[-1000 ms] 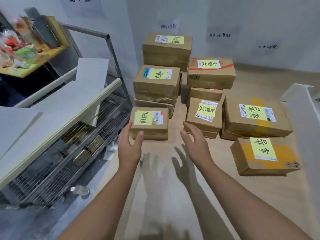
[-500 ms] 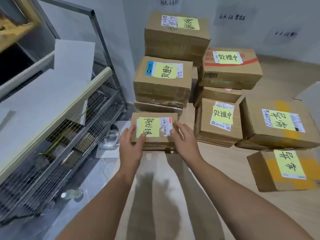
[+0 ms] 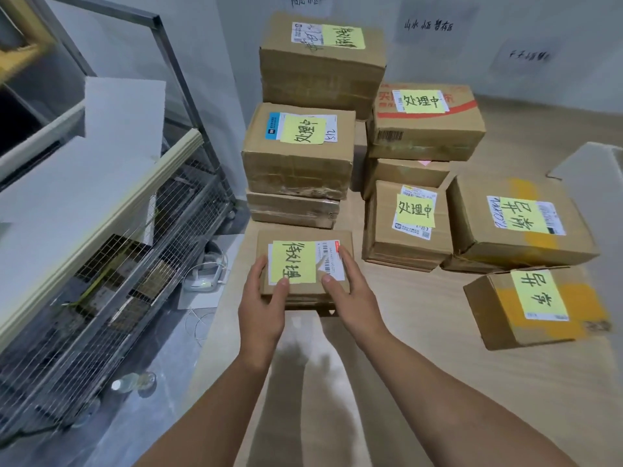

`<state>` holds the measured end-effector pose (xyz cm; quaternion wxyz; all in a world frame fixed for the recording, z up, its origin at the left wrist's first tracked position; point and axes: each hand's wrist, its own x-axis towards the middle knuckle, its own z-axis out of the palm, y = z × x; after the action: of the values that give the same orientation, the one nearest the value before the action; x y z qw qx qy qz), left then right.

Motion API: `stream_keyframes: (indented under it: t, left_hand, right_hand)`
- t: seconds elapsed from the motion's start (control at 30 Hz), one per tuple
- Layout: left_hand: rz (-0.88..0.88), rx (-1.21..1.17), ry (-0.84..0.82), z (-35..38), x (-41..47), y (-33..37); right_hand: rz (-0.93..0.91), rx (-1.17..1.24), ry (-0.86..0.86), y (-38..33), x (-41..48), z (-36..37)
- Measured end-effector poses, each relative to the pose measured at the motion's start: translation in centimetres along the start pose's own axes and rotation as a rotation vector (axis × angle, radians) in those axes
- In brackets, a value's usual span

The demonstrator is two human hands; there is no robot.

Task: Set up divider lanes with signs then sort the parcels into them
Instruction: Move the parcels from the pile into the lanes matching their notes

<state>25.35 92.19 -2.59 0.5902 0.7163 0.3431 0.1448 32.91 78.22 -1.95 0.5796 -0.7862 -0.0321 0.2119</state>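
A small flat cardboard parcel [image 3: 300,239] with a yellow note lies on the wooden floor in front of a stack of parcels. My left hand [image 3: 263,306] grips its left near edge, thumb on top. My right hand [image 3: 350,294] grips its right near edge, thumb on the white label. Behind it stands a stack topped by a parcel with a yellow note [image 3: 296,163], and a taller box [image 3: 320,62] behind that. To the right are several more labelled parcels, among them one with orange tape [image 3: 536,308].
A wire-mesh metal rack [image 3: 111,251] with white boards on it runs along the left. A white device with a cable [image 3: 205,278] and a plastic bottle [image 3: 135,382] lie on the grey floor beside it. Paper signs [image 3: 428,25] hang on the back wall. A white board [image 3: 593,160] stands at right.
My hands reached forward from the air onto the small parcel and now hold both its sides. The view has moved closer to the parcels.
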Motion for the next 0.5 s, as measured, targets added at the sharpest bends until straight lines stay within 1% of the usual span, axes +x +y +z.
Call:
stream_keyframes:
  t: [0.23, 0.37, 0.5]
  left_hand:
    - [0.088, -0.037, -0.037, 1.1, -8.0, 2.4]
    - [0.154, -0.076, -0.054, 2.3, -12.3, 3.9]
    - [0.245, -0.100, -0.070, 4.1, -16.8, 5.8]
  right_hand:
    - [-0.092, 0.025, 0.132, 1.1, -7.4, -4.4]
    - [-0.125, 0.046, 0.201, 0.5, -11.4, -7.5]
    - [-0.223, 0.096, 0.255, 0.3, -15.5, -11.5]
